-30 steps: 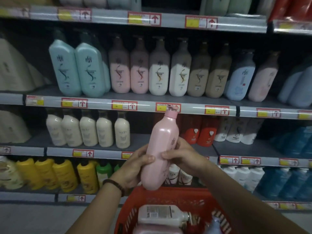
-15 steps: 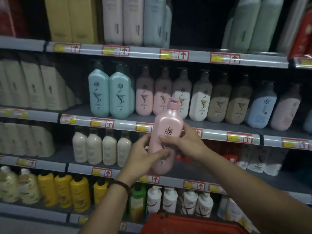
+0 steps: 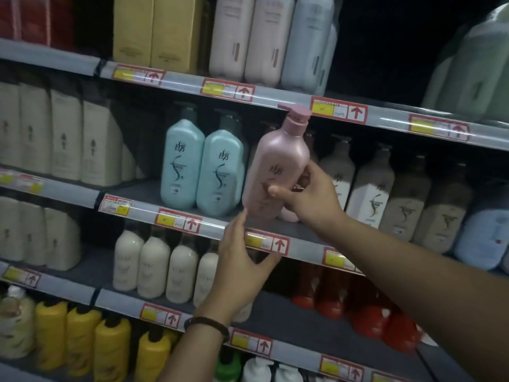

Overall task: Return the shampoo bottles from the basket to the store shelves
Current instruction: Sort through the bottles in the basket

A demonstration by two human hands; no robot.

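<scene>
dimly lit; grey shelf (image 3: 143, 192); right fingers (image 3: 313, 172) grip pink bottle (image 3: 278, 158); left fingers (image 3: 239, 226) spread

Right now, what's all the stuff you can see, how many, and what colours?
pink bottle: one, pink, held at the middle shelf
teal bottles: two, teal, middle shelf, left of the pink bottle
brown bottles: several, white and brown, middle shelf, right side
cream bottles: four showing, cream, one shelf down
red bottles: several, red, right of the cream bottles
yellow bottles: about four, yellow, bottom left
boxes: two, yellow, top left
price tags: many, red and yellow, shelf edges
bracelet: one, dark, left wrist
left hand: one, fingers spread, below the pink bottle
right hand: one, fingers grip the pink bottle
</scene>
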